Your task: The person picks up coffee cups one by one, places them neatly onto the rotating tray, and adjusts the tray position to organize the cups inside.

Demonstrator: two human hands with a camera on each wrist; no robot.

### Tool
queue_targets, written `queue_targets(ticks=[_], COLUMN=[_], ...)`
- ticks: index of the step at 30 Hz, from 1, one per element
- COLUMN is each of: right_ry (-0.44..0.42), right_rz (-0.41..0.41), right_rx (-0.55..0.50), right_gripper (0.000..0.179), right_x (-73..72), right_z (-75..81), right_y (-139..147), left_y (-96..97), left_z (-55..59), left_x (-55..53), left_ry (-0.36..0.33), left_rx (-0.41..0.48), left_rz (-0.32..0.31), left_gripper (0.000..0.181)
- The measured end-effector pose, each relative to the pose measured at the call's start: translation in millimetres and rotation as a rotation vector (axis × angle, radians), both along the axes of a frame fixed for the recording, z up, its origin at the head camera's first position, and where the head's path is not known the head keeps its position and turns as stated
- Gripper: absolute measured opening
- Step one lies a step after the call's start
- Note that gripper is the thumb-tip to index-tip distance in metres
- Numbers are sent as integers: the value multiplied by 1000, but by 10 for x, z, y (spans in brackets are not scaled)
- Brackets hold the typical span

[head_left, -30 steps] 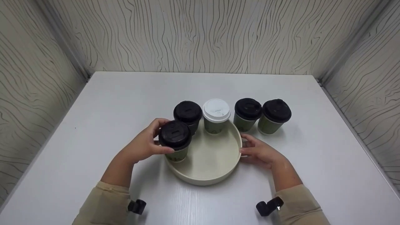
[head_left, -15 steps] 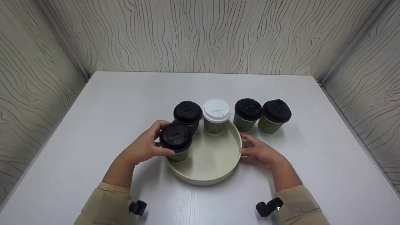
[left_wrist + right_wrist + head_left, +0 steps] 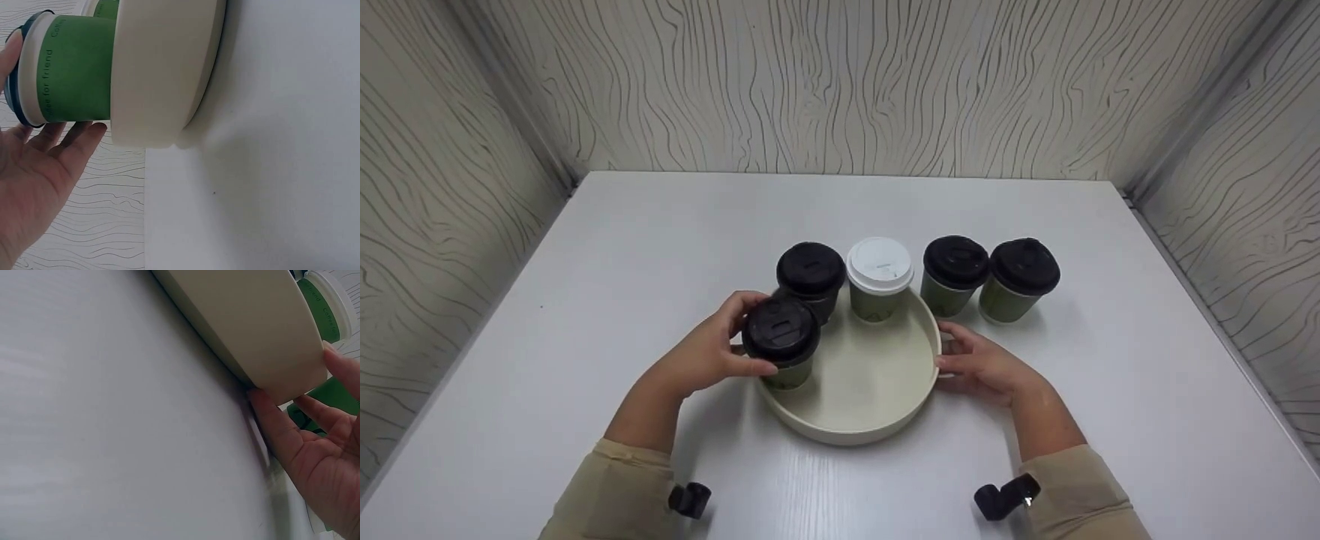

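Observation:
My left hand (image 3: 709, 349) grips a green paper coffee cup (image 3: 791, 375) with a black lid, thumb on the near side and fingers round the far side. That cup stands at the left inside a round cream tray (image 3: 877, 375); in the left wrist view, its green sleeve (image 3: 79, 67) rises above the tray wall (image 3: 163, 73). Behind it in the tray are another black-lidded cup (image 3: 810, 270) and a white-lidded cup (image 3: 880, 266). On the right, my right hand (image 3: 982, 364) holds the tray's side, with the thumb at the rim and fingertips against the outer wall (image 3: 264, 332).
Two more black-lidded green cups (image 3: 949, 292) (image 3: 1009, 300) stand side by side on the white table (image 3: 660, 217), just beyond the tray's right edge. Wood-patterned panels (image 3: 840, 90) enclose the table at the back and sides.
The left hand and its cup have shifted very slightly toward me and to the right. The tray, the right hand and the other cups stay where they were.

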State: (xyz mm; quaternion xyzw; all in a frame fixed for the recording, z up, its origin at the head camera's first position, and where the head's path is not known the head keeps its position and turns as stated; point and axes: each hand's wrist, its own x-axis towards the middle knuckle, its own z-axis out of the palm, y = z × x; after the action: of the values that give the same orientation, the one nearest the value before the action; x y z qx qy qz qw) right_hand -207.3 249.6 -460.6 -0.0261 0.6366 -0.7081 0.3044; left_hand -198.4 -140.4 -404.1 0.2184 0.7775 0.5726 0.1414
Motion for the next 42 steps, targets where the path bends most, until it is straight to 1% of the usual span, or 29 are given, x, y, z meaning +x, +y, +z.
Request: queue_targets(ticks=[7, 13, 16, 21, 27, 29, 34, 37, 42], right_ry=[7, 10, 16, 35, 33, 32, 24, 10, -18], right_rz=[-2, -7, -4, 1, -1, -4, -27, -36, -27], right_rx=[0, 9, 13, 27, 20, 23, 38, 14, -20], right_gripper=[73, 72, 72, 72, 72, 72, 72, 72, 73], right_x=[3, 3, 0, -10, -8, -1, 36, 69, 142], right_z=[-15, -25, -28, -32, -29, -27, -16, -5, 22], right_y=[3, 0, 1, 4, 6, 6, -3, -18, -30], left_y=[-5, -33, -66, -141, -215, -229, -250, -261, -272], left_z=[-2, 22, 32, 39, 60, 62, 46, 32, 19], left_x=[-4, 5, 2, -20, -30, -26, -24, -32, -54], left_ry=[1, -7, -23, -30, -27, -44, -102, -123, -147], left_rx=[-2, -12, 11, 39, 42, 43, 46, 56, 79], left_rz=[7, 17, 25, 75, 173, 200, 225, 235, 263], left_gripper=[80, 85, 83, 69, 56, 51, 45, 46, 49])
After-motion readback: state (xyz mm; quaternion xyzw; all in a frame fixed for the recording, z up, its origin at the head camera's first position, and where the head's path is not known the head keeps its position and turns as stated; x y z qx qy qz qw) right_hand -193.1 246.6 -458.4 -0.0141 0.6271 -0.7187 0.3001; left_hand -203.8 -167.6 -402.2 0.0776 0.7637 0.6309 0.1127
